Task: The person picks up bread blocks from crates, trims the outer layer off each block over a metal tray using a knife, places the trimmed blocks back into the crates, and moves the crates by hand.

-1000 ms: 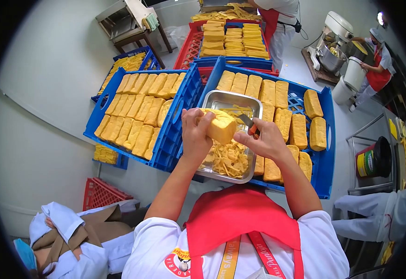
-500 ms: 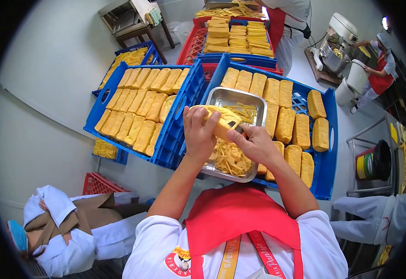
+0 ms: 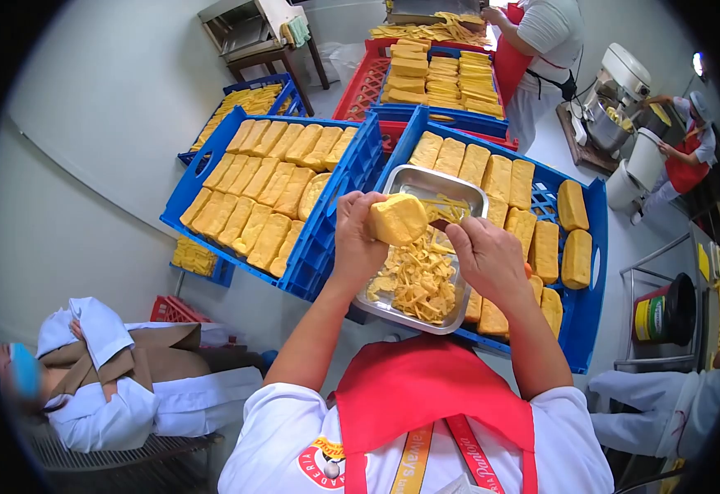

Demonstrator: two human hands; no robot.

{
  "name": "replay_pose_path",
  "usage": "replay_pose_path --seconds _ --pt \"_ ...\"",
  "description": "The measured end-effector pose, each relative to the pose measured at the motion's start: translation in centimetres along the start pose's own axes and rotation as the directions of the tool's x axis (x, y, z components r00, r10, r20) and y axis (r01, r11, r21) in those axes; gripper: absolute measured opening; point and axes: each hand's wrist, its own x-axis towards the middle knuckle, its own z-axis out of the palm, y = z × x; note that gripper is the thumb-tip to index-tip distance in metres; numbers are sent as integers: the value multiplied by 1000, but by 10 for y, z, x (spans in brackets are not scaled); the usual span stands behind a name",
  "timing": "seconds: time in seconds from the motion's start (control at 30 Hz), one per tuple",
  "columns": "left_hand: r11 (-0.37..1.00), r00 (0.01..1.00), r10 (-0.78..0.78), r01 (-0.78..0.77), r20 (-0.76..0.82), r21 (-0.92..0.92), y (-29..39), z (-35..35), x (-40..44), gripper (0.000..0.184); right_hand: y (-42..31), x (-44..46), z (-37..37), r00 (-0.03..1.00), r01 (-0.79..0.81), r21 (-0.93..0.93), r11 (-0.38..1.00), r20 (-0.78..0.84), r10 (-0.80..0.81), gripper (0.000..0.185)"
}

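Note:
My left hand [image 3: 356, 239] is closed around a yellow bread loaf [image 3: 399, 220], its end turned towards me. In my closed right hand [image 3: 493, 257] is a small knife [image 3: 440, 224], its dark blade pointing at the loaf's right side. I cannot tell whether blade and loaf touch; the handle is hidden by my fingers. Beneath both hands a metal tray [image 3: 461, 309] holds thin yellow crust trimmings [image 3: 418, 288]. The tray rests over a blue crate [image 3: 578, 350] with several more loaves [image 3: 576, 258].
Another blue crate [image 3: 180, 185] packed with loaves stands to the left. Behind are a red crate [image 3: 360, 86] and stacked slices [image 3: 444, 78]. One person [image 3: 533, 49] works at the back, another [image 3: 691, 148] beside a mixer [image 3: 624, 74]. A seated person [image 3: 129, 354] is at lower left.
The loaf has turned so that its end now faces me. My right hand and the knife have moved right, away from the loaf's underside. The whole view has shifted slightly.

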Motion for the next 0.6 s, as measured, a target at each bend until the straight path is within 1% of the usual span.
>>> replay_pose_path --seconds 0.03,0.1,0.13,0.17,0.2,0.23,0.27,0.3,0.33,0.37,0.43,0.47,0.5,0.53,0.57,0.6 --pt "1000 1000 6 -6 9 0 2 1 0 60 -1 0 4 1000 -7 -1 1000 -4 7 40" --pt "1000 999 27 -27 28 -9 9 3 3 58 0 1 11 998 67 26 997 -17 -66 42" --pt "998 998 28 -31 64 49 13 0 7 57 -1 -3 7 998 18 17 1000 65 -19 44" --pt "993 994 33 -44 101 105 15 -3 12 56 1 -11 3 999 4 7 1000 41 -4 44" --pt "975 986 76 -104 146 195 5 -3 20 63 5 -15 -1 998 -14 -8 1000 59 14 46" --pt "973 981 125 -151 147 178 9 1 32 63 10 -17 -6 997 -30 -26 999 71 32 49" --pt "993 982 -39 17 187 117 14 7 40 72 19 -22 -10 999 -40 -41 998 28 42 49" --pt "978 947 -206 195 248 69 20 15 50 82 30 -31 -13 998 -61 -12 998 22 61 48" --pt "976 921 -217 214 325 45 27 27 63 93 39 -38 -18 996 -88 20 996 25 88 48" --pt "980 914 -196 198 355 32 36 45 74 93 47 -45 -25 993 -120 12 993 7 119 48" --pt "980 883 -158 196 442 -41 55 93 93 91 58 -66 -44 973 -229 134 964 4 231 45" --pt "990 867 -75 123 492 -67 63 121 102 94 58 -74 -61 940 -341 192 920 59 336 43" --pt "991 820 -114 135 561 4 70 158 115 97 61 -83 -72 917 -398 190 898 55 395 41" --pt "991 755 -130 117 642 63 84 213 121 99 71 -104 -87 894 -439 219 871 14 448 41" --pt "993 740 -110 104 663 49 87 248 124 99 75 -114 -97 886 -446 242 862 -19 463 40" --pt "992 760 -111 50 641 113 86 282 122 100 79 -124 -103 874 -465 239 853 -34 486 40"
